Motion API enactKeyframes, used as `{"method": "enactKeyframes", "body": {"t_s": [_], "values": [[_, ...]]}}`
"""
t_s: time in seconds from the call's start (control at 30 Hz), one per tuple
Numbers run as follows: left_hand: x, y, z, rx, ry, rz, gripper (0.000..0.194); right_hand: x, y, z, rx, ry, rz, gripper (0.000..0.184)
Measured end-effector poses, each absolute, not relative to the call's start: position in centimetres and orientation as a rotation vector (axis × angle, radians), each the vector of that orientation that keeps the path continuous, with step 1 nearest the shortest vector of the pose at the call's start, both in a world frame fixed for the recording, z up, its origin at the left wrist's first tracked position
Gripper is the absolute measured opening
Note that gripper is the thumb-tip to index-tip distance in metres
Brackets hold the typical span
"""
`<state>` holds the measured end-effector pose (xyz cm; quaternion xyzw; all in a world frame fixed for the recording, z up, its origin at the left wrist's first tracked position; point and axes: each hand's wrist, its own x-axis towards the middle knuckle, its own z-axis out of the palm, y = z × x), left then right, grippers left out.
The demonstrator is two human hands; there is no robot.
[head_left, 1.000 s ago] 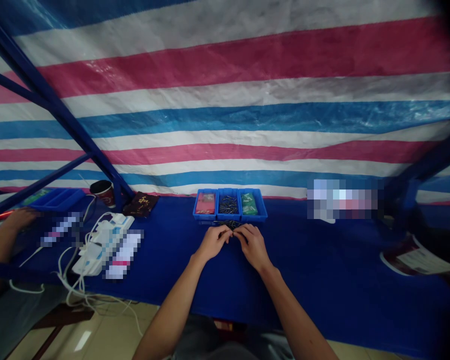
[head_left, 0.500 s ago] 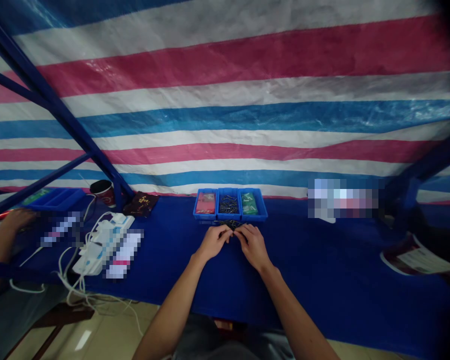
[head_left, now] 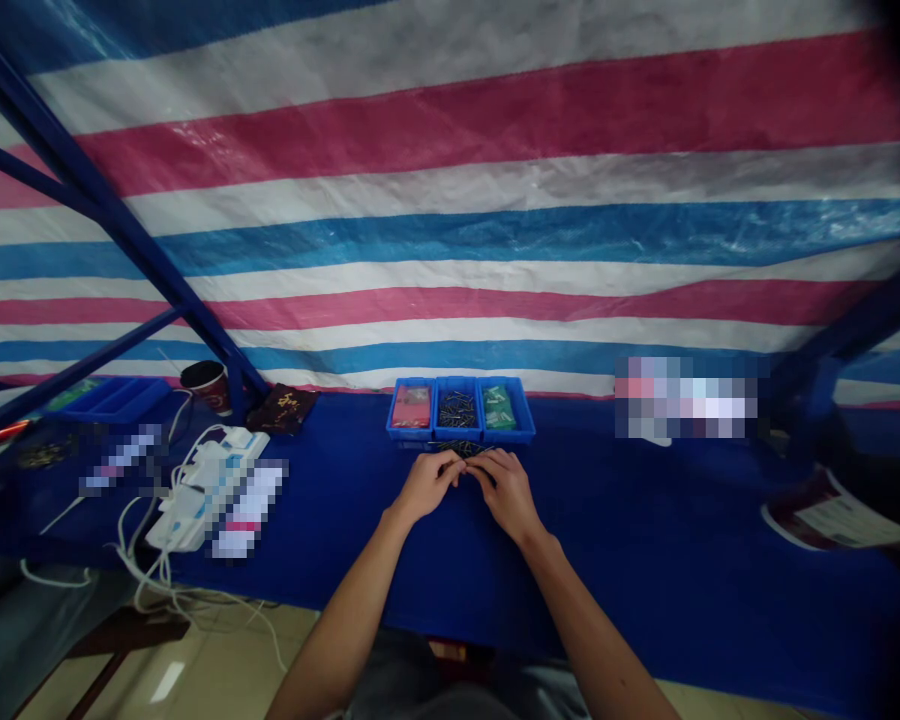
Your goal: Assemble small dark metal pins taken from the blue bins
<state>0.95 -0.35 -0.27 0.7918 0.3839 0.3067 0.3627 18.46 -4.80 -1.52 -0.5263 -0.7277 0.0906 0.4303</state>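
Note:
My left hand and my right hand meet fingertip to fingertip over the blue table. Both are closed in a pinch, and whatever lies between the fingers is too small to make out. Just beyond the fingertips lies a loose pile of dark screw-like pieces. Behind it stand three joined blue bins: the left bin holds a pink packet, the middle one more dark screw-like pieces, and the right one a green packet with pale marks.
To the left lie a white power strip with tangled cables, a brown packet, a dark cup and another blue tray. A blue frame post slants there. At far right is a red-and-white container.
My hands stay almost where they were, with only slight finger movement. At far left, another person's hand and forearm have drawn back from the table, uncovering small brownish pieces.

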Motion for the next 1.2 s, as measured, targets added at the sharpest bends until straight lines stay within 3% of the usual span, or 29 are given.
{"method": "enactKeyframes", "body": {"t_s": [0.6, 0.83, 1.2], "values": [[0.93, -0.4, -0.11, 2.028, 0.973, 0.787, 0.032, 18.35, -4.95, -1.1, -1.385, -1.845, 0.225, 0.033], [0.97, -0.32, -0.2, 2.011, 0.974, 0.814, 0.036, 18.4, -5.07, -1.08, -1.351, -1.793, 0.248, 0.015], [0.97, -0.36, -0.18, 2.005, 0.983, 0.809, 0.036, 18.5, -5.06, -1.01, -1.326, -1.786, 0.285, 0.02]]}}
